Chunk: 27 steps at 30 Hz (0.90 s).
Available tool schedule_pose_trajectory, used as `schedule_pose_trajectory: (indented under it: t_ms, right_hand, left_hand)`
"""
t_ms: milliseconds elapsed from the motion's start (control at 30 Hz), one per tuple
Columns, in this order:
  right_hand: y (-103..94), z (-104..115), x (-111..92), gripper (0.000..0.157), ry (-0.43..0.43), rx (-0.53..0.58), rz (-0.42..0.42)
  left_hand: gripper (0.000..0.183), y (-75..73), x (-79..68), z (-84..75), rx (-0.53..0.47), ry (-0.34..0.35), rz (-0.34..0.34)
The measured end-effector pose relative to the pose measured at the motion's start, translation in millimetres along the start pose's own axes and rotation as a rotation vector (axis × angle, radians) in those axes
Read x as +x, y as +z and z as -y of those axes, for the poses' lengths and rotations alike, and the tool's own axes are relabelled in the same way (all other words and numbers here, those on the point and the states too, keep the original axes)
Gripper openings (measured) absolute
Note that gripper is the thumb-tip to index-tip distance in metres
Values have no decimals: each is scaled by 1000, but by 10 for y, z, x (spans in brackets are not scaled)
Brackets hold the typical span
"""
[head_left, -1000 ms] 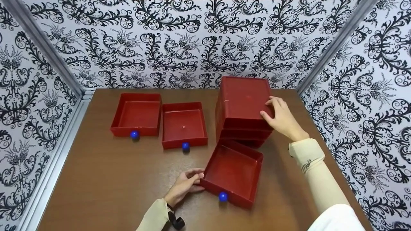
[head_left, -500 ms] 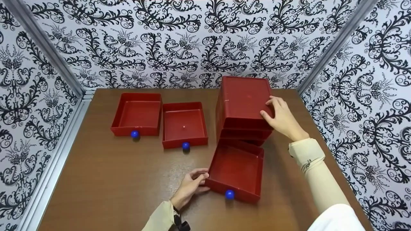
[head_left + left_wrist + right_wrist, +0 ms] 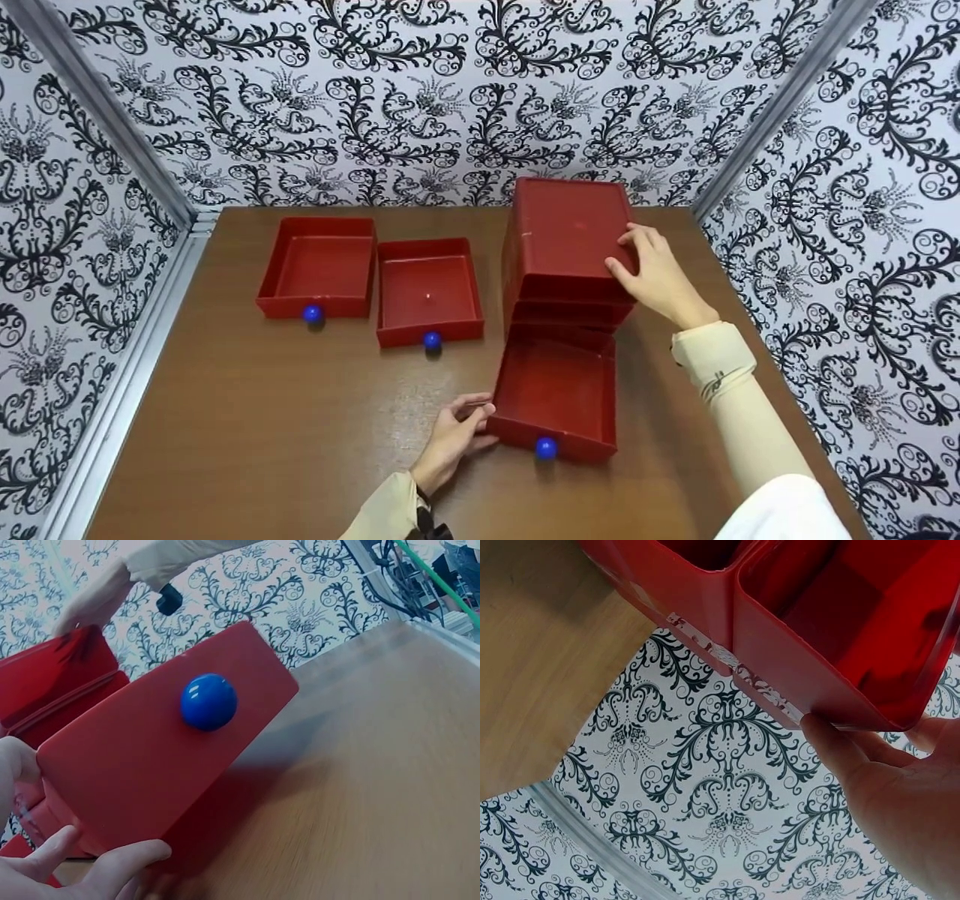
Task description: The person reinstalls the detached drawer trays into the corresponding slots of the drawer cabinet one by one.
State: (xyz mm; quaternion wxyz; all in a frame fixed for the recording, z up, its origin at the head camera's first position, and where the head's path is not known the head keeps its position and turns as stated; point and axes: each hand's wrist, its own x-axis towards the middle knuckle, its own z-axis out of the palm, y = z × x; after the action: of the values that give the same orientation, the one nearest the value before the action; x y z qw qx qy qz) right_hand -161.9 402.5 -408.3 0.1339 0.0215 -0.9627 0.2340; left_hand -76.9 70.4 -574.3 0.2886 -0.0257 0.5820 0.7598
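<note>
A red drawer (image 3: 555, 382) with a round blue knob (image 3: 208, 702) on its front lies in front of the red cabinet (image 3: 576, 229). The drawer's back end overlaps the cabinet's lower opening in the head view. My left hand (image 3: 454, 439) holds the drawer by its front left corner, thumb at the top rim and fingers along the side. My right hand (image 3: 660, 277) grips the cabinet's top right edge, thumb toward the front. The right wrist view shows that same hand (image 3: 900, 787) at the corner of an open compartment (image 3: 870, 622).
Two more red drawers, one far left (image 3: 322, 266) and one nearer the middle (image 3: 429, 292), stand on the brown table (image 3: 285, 420), blue knobs facing me. Patterned walls (image 3: 420, 97) with metal corner posts enclose the table.
My left hand has moved the drawer right and away from me, turning it straighter to the cabinet's front. The right hand keeps its place on the cabinet.
</note>
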Motion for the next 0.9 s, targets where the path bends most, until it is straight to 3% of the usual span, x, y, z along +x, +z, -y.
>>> schedule_pose_trajectory:
  t_ms: [900]
  right_hand:
    - [30, -46, -1, 42, -6, 7, -4]
  left_hand:
    - [45, 294, 63, 45, -58, 30, -51]
